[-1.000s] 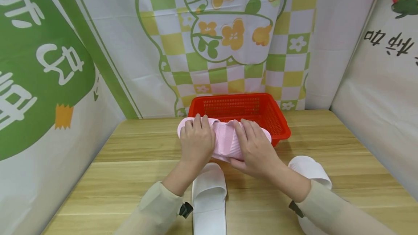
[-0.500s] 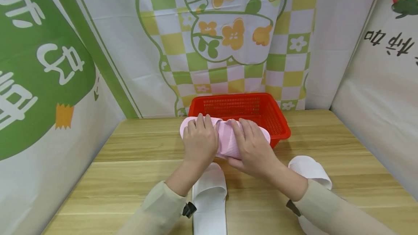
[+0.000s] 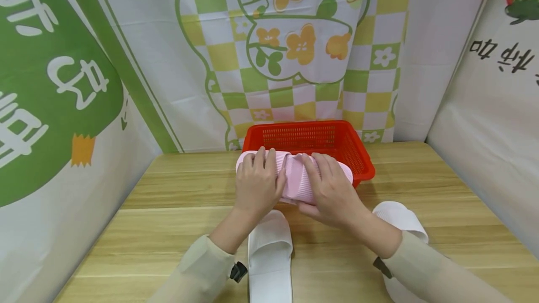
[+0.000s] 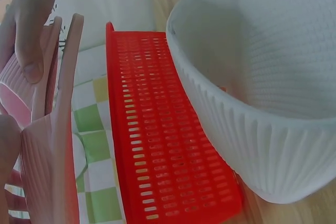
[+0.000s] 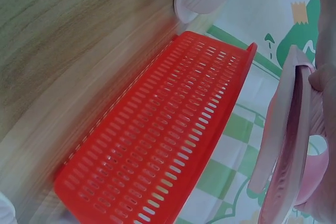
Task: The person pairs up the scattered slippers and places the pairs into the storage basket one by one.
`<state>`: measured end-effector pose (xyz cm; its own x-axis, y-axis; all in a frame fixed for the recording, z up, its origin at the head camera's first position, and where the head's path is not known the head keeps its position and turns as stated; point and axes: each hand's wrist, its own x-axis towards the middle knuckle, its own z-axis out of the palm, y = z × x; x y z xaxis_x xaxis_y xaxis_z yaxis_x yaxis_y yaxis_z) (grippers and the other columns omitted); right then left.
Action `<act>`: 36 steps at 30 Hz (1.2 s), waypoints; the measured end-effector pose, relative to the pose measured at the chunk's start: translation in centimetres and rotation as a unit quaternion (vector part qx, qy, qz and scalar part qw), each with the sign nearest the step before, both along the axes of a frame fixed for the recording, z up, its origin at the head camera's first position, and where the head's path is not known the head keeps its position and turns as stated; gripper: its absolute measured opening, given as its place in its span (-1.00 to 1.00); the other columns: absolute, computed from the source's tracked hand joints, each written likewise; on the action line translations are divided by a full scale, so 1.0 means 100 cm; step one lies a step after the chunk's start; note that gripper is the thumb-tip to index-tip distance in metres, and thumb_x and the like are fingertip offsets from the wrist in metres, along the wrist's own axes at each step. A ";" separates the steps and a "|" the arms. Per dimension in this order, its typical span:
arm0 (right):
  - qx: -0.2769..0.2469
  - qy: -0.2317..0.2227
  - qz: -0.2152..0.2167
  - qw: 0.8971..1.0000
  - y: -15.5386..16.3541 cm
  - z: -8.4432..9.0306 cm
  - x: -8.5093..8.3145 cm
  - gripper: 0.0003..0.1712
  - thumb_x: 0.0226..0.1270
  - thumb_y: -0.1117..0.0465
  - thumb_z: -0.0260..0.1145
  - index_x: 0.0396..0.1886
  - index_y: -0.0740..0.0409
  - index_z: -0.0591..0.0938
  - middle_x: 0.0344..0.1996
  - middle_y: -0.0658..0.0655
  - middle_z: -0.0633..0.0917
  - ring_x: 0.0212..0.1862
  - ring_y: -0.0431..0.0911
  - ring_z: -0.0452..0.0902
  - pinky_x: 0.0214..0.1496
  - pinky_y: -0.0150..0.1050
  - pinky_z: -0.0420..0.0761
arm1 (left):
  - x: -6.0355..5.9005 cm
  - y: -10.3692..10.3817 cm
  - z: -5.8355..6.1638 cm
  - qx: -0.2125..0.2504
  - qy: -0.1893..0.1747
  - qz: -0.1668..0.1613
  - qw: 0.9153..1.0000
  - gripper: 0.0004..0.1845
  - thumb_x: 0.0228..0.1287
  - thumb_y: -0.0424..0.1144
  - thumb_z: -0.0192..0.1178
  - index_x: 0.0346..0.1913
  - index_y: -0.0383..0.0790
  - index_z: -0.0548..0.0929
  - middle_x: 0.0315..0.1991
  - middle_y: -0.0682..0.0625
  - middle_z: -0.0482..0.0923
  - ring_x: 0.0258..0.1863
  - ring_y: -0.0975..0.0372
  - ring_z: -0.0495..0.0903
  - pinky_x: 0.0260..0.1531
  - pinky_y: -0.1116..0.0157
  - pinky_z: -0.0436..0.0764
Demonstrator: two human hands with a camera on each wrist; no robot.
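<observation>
Printed cloth walls stand round the wooden worktop [image 3: 168, 191], where your left hand [image 3: 258, 185] and right hand [image 3: 333, 191] curl their fingers round a pair of pink slippers [image 3: 296, 176], held together just above the near rim of the red basket [image 3: 316, 140] at the far edge. Two white slippers [image 3: 269, 251] lie near the front edge beneath your wrists.

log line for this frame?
left hand + right hand: grip pink slippers | above red basket front rim | white slippers: on table
</observation>
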<state>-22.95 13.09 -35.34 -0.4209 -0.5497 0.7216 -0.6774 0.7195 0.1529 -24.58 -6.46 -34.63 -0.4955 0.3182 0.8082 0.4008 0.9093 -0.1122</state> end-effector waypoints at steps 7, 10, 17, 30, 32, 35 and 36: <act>-0.002 0.007 0.007 1.000 0.001 -0.001 0.000 -0.07 -0.02 -0.05 0.32 0.31 0.38 0.32 0.03 0.39 0.46 0.06 0.23 0.39 0.28 0.07 0.33 | -0.002 -0.004 -0.001 -0.001 0.008 -0.050 0.999 -0.56 0.23 -0.18 0.08 0.00 -0.50 0.59 -0.09 -0.33 0.59 -0.07 -0.13 0.54 0.02 0.03 0.54; -0.004 0.006 0.008 1.000 0.001 -0.001 -0.001 -0.08 -0.01 -0.05 0.31 0.31 0.37 0.33 0.04 0.38 0.45 0.06 0.23 0.39 0.28 0.06 0.33 | -0.003 -0.004 -0.001 0.000 0.011 -0.059 0.998 -0.58 0.21 -0.20 0.11 -0.02 -0.52 0.59 -0.11 -0.34 0.60 -0.09 -0.12 0.55 0.06 0.05 0.51; -0.009 0.013 0.008 1.000 0.001 -0.001 0.000 -0.07 -0.01 -0.06 0.31 0.32 0.38 0.33 0.04 0.40 0.45 0.07 0.24 0.39 0.27 0.08 0.34 | -0.002 -0.001 0.001 0.006 0.042 -0.068 0.997 -0.62 0.18 -0.26 0.14 -0.07 -0.54 0.61 -0.14 -0.35 0.62 -0.12 -0.13 0.56 -0.06 0.04 0.58; -0.009 0.026 0.015 1.000 -0.002 0.000 -0.002 -0.07 -0.01 -0.03 0.31 0.31 0.41 0.33 0.05 0.42 0.45 0.08 0.26 0.38 0.27 0.08 0.34 | 0.004 0.006 0.006 -0.025 0.063 -0.042 0.997 -0.63 0.22 -0.27 0.15 -0.08 -0.57 0.62 -0.12 -0.35 0.63 -0.11 -0.13 0.55 -0.08 0.07 0.59; -0.006 0.028 0.012 1.000 -0.002 0.000 -0.001 -0.07 -0.01 -0.04 0.32 0.31 0.41 0.33 0.05 0.42 0.45 0.08 0.26 0.38 0.26 0.08 0.34 | 0.004 0.006 0.007 -0.036 0.070 -0.037 0.996 -0.62 0.22 -0.26 0.16 -0.08 -0.58 0.62 -0.12 -0.35 0.63 -0.10 -0.13 0.56 -0.05 0.07 0.58; -0.002 0.030 0.009 0.999 -0.003 0.000 -0.001 -0.06 -0.01 -0.05 0.34 0.31 0.42 0.33 0.06 0.42 0.45 0.08 0.25 0.38 0.26 0.08 0.36 | 0.005 0.008 0.008 -0.048 0.082 -0.032 0.995 -0.61 0.20 -0.25 0.19 -0.09 -0.59 0.62 -0.13 -0.35 0.64 -0.09 -0.12 0.57 -0.02 0.07 0.56; 0.000 0.031 0.007 0.999 -0.003 0.000 -0.001 -0.06 0.00 -0.06 0.34 0.31 0.42 0.33 0.06 0.42 0.45 0.08 0.25 0.38 0.26 0.08 0.36 | 0.004 0.009 0.009 -0.052 0.087 -0.030 0.994 -0.61 0.19 -0.25 0.20 -0.09 -0.60 0.62 -0.14 -0.35 0.64 -0.09 -0.12 0.58 -0.01 0.07 0.55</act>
